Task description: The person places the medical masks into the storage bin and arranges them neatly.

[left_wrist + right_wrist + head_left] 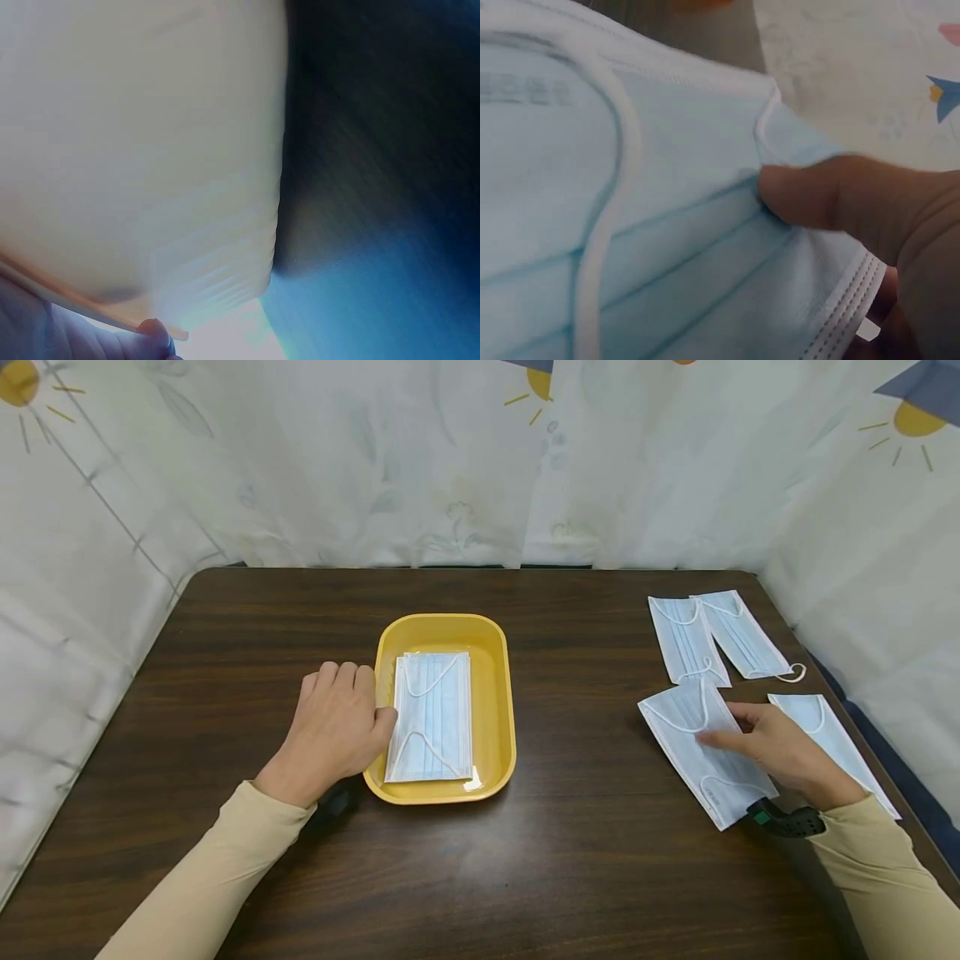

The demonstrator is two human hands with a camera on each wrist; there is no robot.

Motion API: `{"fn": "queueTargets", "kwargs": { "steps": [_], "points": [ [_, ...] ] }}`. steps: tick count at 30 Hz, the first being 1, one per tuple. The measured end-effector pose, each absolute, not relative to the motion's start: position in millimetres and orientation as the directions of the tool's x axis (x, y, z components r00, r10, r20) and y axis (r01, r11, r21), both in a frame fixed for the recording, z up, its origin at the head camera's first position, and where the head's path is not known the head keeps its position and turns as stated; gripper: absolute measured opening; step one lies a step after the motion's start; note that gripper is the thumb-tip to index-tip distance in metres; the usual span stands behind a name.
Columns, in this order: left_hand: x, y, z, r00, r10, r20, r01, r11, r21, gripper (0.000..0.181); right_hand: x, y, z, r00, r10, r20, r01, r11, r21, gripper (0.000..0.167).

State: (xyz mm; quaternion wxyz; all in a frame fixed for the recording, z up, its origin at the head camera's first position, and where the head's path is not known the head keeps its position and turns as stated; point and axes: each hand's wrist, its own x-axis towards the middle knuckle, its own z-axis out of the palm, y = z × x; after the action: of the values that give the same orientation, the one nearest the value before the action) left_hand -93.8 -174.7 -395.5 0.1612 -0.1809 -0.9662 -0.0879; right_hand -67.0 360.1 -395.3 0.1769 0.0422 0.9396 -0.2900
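Note:
My left hand grips the left rim of a yellow plastic tray, thumb over the edge. The tray's outer side fills much of the left wrist view, with fingertips at its rim. Inside the tray lie light blue face masks, stacked, with white ear loops on top. On the right, my right hand pinches another face mask by its right edge. In the right wrist view the thumb presses on that mask's pleats; the fingers behind it are mostly hidden.
Two more face masks lie at the back right of the dark wooden table, partly under the held one. A further mask lies near the right edge, partly behind my right hand. White patterned curtains surround the table.

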Motion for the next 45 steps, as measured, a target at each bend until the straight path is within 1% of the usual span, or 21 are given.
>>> {"fn": "queueTargets", "kwargs": {
  "steps": [6, 14, 20, 34, 41, 45],
  "points": [
    [-93.6, -175.0, -394.0, -0.881, 0.322, 0.346, 0.38, 0.918, 0.114, 0.019, -66.9, 354.4, -393.8, -0.92, -0.054, -0.387, 0.205, 0.777, -0.595, 0.061],
    [-92.2, -174.1, -392.9, -0.886, 0.318, 0.337, 0.376, 0.918, 0.123, 0.018, -70.7, 349.7, -392.6, -0.891, -0.08, -0.447, 0.287, 0.664, -0.69, 0.057],
    [-92.4, -174.8, -393.8, -0.893, 0.309, 0.327, 0.365, 0.923, 0.125, 0.018, -76.4, 343.5, -389.7, -0.892, -0.104, -0.44, 0.262, 0.675, -0.69, 0.052],
    [-93.2, -173.6, -394.6, -0.904, 0.306, 0.298, 0.355, 0.926, 0.127, 0.018, -86.8, 322.9, -383.9, -0.902, -0.111, -0.417, 0.236, 0.682, -0.692, 0.054],
    [-93.1, -173.5, -394.4, -0.91, 0.3, 0.287, 0.347, 0.929, 0.126, 0.018, -94.4, 314.6, -379.3, -0.91, -0.105, -0.4, 0.238, 0.658, -0.714, 0.051],
    [-92.7, -174.0, -394.5, -0.91, 0.299, 0.286, 0.346, 0.93, 0.127, 0.019, -97.1, 309.3, -378.0, -0.913, -0.095, -0.398, 0.252, 0.634, -0.731, 0.054]
  ]
}}
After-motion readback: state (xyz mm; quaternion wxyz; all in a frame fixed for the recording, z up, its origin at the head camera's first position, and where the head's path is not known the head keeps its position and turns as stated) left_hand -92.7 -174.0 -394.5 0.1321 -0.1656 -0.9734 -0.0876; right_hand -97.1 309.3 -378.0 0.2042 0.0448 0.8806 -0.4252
